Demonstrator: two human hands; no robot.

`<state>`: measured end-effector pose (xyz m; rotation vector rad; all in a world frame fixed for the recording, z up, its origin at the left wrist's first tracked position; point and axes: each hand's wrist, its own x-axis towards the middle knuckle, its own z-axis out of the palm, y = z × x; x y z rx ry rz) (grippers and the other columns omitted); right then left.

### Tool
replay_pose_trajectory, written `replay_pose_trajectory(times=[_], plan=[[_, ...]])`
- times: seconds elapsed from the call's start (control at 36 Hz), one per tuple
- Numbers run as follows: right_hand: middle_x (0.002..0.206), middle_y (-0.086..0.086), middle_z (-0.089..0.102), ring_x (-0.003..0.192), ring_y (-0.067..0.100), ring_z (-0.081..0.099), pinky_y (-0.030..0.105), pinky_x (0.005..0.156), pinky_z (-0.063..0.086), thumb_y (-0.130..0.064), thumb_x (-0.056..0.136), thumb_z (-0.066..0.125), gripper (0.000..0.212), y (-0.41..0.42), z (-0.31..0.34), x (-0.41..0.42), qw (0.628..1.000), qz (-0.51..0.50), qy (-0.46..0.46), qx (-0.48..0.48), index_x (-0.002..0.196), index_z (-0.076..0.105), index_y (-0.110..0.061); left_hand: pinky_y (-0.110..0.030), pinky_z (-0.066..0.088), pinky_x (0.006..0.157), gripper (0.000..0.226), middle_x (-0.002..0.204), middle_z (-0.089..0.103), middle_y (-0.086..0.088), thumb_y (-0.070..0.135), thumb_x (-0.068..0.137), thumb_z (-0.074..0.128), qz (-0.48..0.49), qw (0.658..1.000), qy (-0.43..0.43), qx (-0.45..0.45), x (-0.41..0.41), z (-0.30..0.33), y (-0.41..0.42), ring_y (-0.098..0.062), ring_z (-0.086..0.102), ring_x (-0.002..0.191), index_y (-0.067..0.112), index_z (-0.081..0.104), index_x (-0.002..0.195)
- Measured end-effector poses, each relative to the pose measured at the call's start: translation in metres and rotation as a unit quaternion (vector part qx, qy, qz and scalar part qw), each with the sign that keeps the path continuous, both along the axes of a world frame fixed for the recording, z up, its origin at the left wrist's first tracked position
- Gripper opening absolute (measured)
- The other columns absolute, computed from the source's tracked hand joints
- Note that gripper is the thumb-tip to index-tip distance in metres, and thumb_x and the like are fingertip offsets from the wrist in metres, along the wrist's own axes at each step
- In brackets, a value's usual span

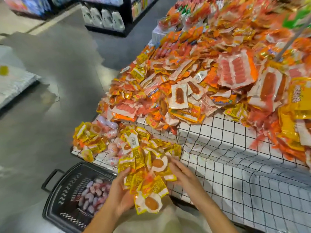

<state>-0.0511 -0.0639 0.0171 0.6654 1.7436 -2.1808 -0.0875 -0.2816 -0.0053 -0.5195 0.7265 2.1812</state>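
A heap of small yellow snack packets, some showing a brown egg behind clear film, lies at the near corner of a display table. My left hand cups the heap from the left, its fingers curled under several packets. My right hand presses against the heap from the right with its fingers laid along the packets. One egg packet hangs over the table edge between my wrists.
The table wears a white grid-patterned cloth and carries a large mound of orange and red sausage packets. A black shopping basket with pink wrapped snacks stands on the grey floor at lower left. Store shelves rise beyond the aisle.
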Motion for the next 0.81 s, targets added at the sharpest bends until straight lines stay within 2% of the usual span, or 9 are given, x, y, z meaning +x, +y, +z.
replay_pose_trajectory(times=[0.11,0.22,0.31,0.33,0.42,0.5,0.58,0.72,0.81], plan=[[0.140,-0.006,0.061,0.123,0.007,0.059,0.032,0.107,0.046,-0.041,0.088,0.077,0.029,0.017,-0.040,-0.015,0.987,-0.125,-0.027,0.101,0.116,0.071,-0.041,-0.057,0.055,0.089,0.048,0.129,0.064,-0.026,0.031,0.086,0.056,0.052,0.998,-0.016,0.008,-0.011,-0.006,-0.024,-0.045,0.064,0.115,0.005,0.069,0.124],[0.145,-0.013,0.039,0.134,0.009,0.044,0.031,0.107,0.036,-0.044,0.084,0.079,0.089,0.021,-0.080,-0.028,0.977,-0.142,-0.122,0.105,0.156,0.031,-0.023,-0.056,0.057,0.086,0.044,0.125,0.067,-0.024,0.031,0.088,0.053,0.071,0.997,-0.009,-0.008,-0.024,-0.010,-0.050,-0.043,0.067,0.111,0.007,0.072,0.119],[0.119,-0.029,0.060,0.104,-0.016,0.059,0.007,0.084,0.046,-0.036,0.083,0.082,0.063,0.010,-0.088,-0.044,0.981,-0.122,-0.094,0.116,0.137,0.051,-0.025,-0.057,0.057,0.087,0.044,0.128,0.065,-0.023,0.034,0.085,0.057,0.063,0.998,-0.024,-0.009,-0.032,-0.011,-0.068,-0.043,0.067,0.112,0.009,0.074,0.118],[0.110,-0.026,0.068,0.103,-0.013,0.063,0.008,0.079,0.050,-0.034,0.081,0.085,0.059,0.005,-0.088,-0.051,0.981,-0.124,-0.089,0.123,0.130,0.054,-0.024,-0.057,0.056,0.088,0.046,0.131,0.063,-0.023,0.034,0.082,0.062,0.057,0.998,-0.027,-0.021,-0.034,-0.011,-0.074,-0.043,0.067,0.111,0.009,0.073,0.119],[0.123,-0.006,0.070,0.115,0.017,0.066,0.034,0.092,0.057,-0.039,0.068,0.094,0.081,-0.011,-0.086,-0.069,0.976,-0.145,-0.116,0.117,0.134,0.053,-0.016,-0.057,0.049,0.098,0.078,0.142,0.054,-0.023,0.034,0.067,0.079,0.036,0.997,-0.032,-0.060,-0.041,-0.015,-0.088,-0.042,0.062,0.118,0.010,0.058,0.138],[0.104,-0.004,0.077,0.101,0.017,0.072,0.030,0.077,0.059,-0.036,0.064,0.096,0.063,-0.022,-0.085,-0.075,0.973,-0.155,-0.135,0.106,0.120,0.069,-0.020,-0.060,0.042,0.105,0.084,0.146,0.050,-0.022,0.033,0.069,0.079,0.017,0.998,-0.025,-0.059,-0.046,-0.017,-0.095,-0.044,0.057,0.125,0.013,0.051,0.145],[0.100,0.000,0.078,0.098,0.022,0.072,0.044,0.086,0.061,-0.035,0.065,0.096,0.052,-0.033,-0.088,-0.070,0.962,-0.199,-0.149,0.113,0.110,0.073,-0.020,-0.063,0.035,0.111,0.084,0.148,0.048,-0.024,0.032,0.069,0.084,-0.002,0.998,-0.033,-0.053,-0.052,-0.019,-0.101,-0.046,0.049,0.133,0.012,0.052,0.144],[0.102,0.007,0.079,0.090,0.018,0.077,0.030,0.066,0.061,-0.024,0.077,0.088,0.031,-0.036,-0.082,-0.056,0.955,-0.276,-0.085,0.064,0.106,0.077,-0.020,-0.061,0.042,0.106,0.085,0.143,0.054,-0.024,0.030,0.067,0.087,-0.033,0.996,-0.047,-0.064,-0.061,-0.025,-0.106,-0.046,0.054,0.128,0.010,0.053,0.142],[0.114,0.012,0.076,0.103,0.027,0.075,0.043,0.079,0.063,-0.023,0.086,0.081,0.034,-0.027,-0.073,-0.041,0.957,-0.285,-0.052,-0.005,0.119,0.073,-0.020,-0.063,0.033,0.113,0.088,0.147,0.049,-0.024,0.031,0.068,0.086,-0.052,0.996,-0.055,-0.054,-0.066,-0.030,-0.106,-0.046,0.048,0.133,0.009,0.050,0.145]])
